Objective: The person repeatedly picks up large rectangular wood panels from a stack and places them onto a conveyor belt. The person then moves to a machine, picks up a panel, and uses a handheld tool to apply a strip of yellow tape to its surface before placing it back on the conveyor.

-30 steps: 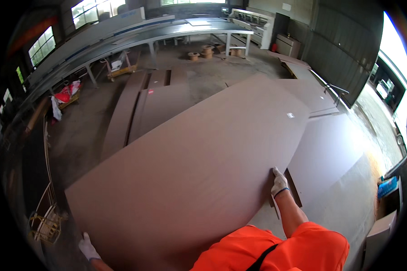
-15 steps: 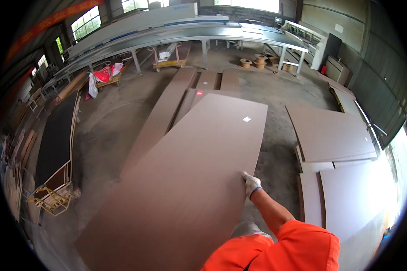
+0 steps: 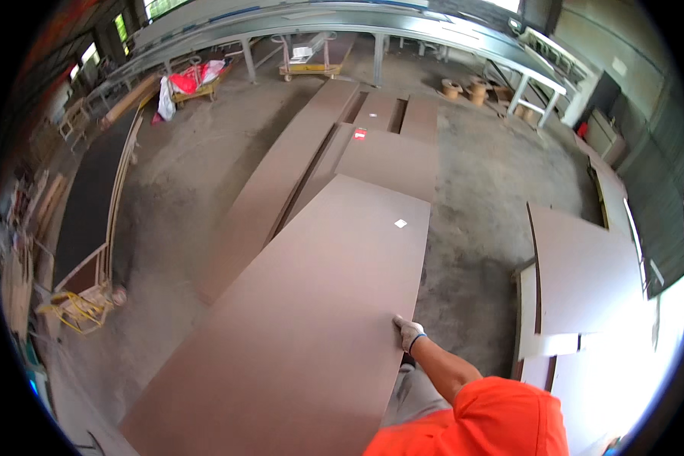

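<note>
My right hand (image 3: pixel 409 334), in a pale work glove with a blue cuff, is closed on the right edge of a large brown board (image 3: pixel 296 319). The thumb lies on the board's upper face, and the other fingers are hidden beneath it. A small white label (image 3: pixel 400 223) sits near the board's far right corner. Tilted at an angle, the board reaches the lower rim of the picture and covers the near part of several brown panels (image 3: pixel 391 156) on the floor. Nothing of my left hand can be seen.
More boards (image 3: pixel 585 266) are stacked on my right. At the left, dark sheets (image 3: pixel 91 190) lie by a yellow metal frame (image 3: pixel 80 310). A long table (image 3: pixel 319 29) runs across the back, with a small cart (image 3: pixel 310 68) and wooden spools (image 3: pixel 477 93) near its legs.
The board has drawn back toward me, uncovering more of the panels beyond. My right hand keeps its grip on the edge and sits lower in the picture. The view has shifted too.
</note>
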`<state>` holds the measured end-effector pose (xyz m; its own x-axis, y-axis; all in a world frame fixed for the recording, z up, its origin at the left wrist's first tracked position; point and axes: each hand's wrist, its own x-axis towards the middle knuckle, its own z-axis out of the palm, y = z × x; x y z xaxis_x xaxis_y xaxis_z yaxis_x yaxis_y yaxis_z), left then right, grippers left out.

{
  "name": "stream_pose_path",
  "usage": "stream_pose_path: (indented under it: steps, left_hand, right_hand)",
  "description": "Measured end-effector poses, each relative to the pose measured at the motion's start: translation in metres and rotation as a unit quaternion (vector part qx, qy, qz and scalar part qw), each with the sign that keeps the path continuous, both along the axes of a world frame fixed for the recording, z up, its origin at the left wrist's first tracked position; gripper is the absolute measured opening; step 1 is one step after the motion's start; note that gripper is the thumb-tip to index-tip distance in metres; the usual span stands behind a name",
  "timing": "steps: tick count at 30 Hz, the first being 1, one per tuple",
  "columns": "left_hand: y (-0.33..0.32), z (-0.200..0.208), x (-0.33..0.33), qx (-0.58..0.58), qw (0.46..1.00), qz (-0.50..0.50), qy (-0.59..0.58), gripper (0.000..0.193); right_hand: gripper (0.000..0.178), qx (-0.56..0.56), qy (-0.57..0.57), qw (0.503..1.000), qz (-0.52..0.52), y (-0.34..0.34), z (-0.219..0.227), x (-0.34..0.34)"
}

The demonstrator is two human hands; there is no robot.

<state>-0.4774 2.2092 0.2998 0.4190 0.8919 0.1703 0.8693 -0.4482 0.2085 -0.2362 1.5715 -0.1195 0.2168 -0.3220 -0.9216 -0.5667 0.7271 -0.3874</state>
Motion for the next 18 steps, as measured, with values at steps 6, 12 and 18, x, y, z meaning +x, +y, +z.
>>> stream_pose_path:
  steps: [6,12,18]
  left_hand:
    - [-0.042,-0.242,0.025,-0.322,0.935,0.055,-0.137,0.077]
    - [-0.191,-0.447,0.139,-0.495,0.847,-0.026,-0.192,0.062]
    - [-0.253,-0.609,0.165,-0.576,0.807,0.077,-0.102,0.061]
  right_hand:
    - [0.036,-0.137,0.035,0.988,0.056,-0.013,0.053,0.033]
    - [0.049,-0.241,0.019,0.963,0.118,-0.049,-0.082,0.023]
    - [0.059,-0.293,-0.007,0.923,0.249,-0.119,-0.194,0.046]
